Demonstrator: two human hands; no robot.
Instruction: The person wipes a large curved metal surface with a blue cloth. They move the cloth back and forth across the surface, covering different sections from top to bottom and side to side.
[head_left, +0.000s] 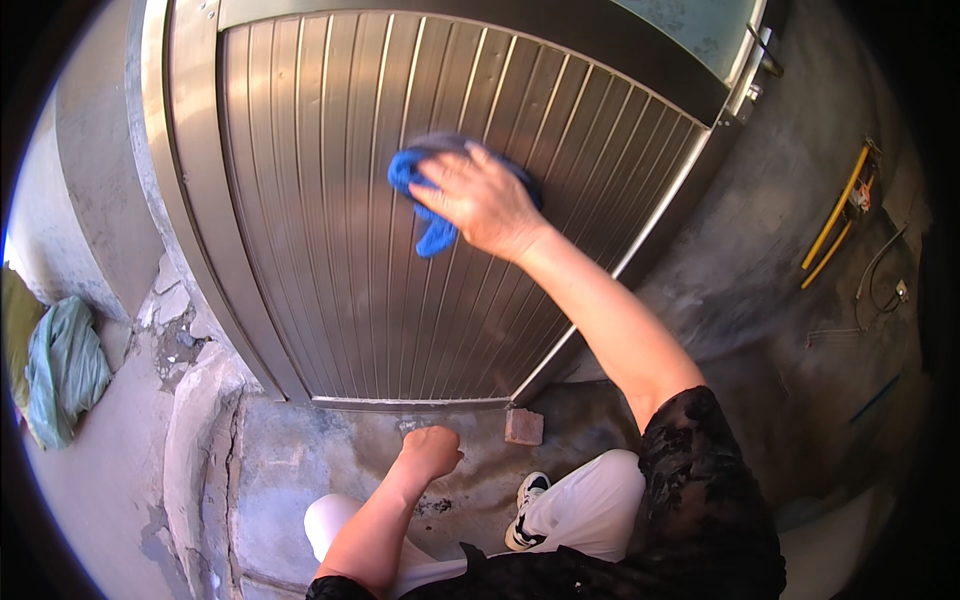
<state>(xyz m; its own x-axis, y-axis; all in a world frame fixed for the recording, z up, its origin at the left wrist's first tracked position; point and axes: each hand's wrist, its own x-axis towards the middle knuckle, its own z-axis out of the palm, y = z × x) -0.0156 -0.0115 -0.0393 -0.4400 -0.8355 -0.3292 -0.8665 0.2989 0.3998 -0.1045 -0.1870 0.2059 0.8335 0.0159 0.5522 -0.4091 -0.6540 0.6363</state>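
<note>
Pressed against a ribbed metal door panel (337, 247), a blue cloth (436, 234) lies bunched under my right hand (484, 199). My fingers are spread over the cloth, and the blur around it suggests motion. My left hand (433, 451) is curled into a fist above the concrete floor, below the door's bottom rail (420, 405). Nothing shows in that fist. A small reddish brick block (524, 427) rests on the floor at the lower right corner of the door.
A door handle (765, 51) juts out at the upper right. Yellow tubes (836, 206) and thin wires (870, 277) are at the far right. On the left are a cracked concrete kerb (199, 435), broken rubble (176, 330) and a green sack (67, 367).
</note>
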